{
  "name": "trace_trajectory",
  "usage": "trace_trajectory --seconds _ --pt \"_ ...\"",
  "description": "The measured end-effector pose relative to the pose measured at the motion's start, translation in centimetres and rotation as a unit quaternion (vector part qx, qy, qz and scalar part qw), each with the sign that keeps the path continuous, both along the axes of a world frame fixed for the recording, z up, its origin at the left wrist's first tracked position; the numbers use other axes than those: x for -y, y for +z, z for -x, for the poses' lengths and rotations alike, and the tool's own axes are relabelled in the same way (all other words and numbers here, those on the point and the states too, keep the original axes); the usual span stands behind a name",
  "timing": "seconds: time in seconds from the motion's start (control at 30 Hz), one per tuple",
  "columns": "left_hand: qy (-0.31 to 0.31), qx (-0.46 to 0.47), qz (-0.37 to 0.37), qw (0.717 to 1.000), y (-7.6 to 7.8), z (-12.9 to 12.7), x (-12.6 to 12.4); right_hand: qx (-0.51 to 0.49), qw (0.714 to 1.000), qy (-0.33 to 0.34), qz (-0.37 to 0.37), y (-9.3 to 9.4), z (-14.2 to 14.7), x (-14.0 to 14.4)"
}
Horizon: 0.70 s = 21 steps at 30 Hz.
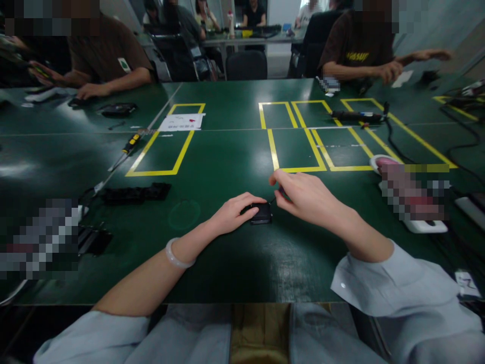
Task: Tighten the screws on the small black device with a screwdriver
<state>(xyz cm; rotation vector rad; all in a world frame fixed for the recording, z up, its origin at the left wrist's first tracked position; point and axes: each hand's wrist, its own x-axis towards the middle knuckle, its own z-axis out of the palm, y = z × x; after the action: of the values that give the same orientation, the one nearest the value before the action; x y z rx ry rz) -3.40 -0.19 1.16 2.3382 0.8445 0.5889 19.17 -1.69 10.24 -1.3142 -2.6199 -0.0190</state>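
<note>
A small black rectangular device (262, 214) lies on the green table in front of me. My left hand (238, 211) grips it from the left, fingers over its far edge and thumb along the near side. Just right of the device, my right hand (301, 194) is closed in a pinch. Something thin and dark shows between its fingertips and the device's far right corner; too little of it is visible to name. A pale bangle (178, 255) circles my left wrist.
Yellow tape rectangles (299, 169) mark the green table (227, 156). Left lie a black strip-like object (136, 193) and a yellow-black screwdriver (131, 144). A white-edged, partly blurred object (424, 226) and cables (392, 139) are on the right. Two people work across the table.
</note>
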Motion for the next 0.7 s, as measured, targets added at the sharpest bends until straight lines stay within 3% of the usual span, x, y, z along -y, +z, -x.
trace_trajectory --seconds 0.7 --pt "0.001 -0.003 0.005 1.0 0.12 -0.02 0.06 0.02 1.0 -0.007 -0.01 -0.25 0.02 -0.14"
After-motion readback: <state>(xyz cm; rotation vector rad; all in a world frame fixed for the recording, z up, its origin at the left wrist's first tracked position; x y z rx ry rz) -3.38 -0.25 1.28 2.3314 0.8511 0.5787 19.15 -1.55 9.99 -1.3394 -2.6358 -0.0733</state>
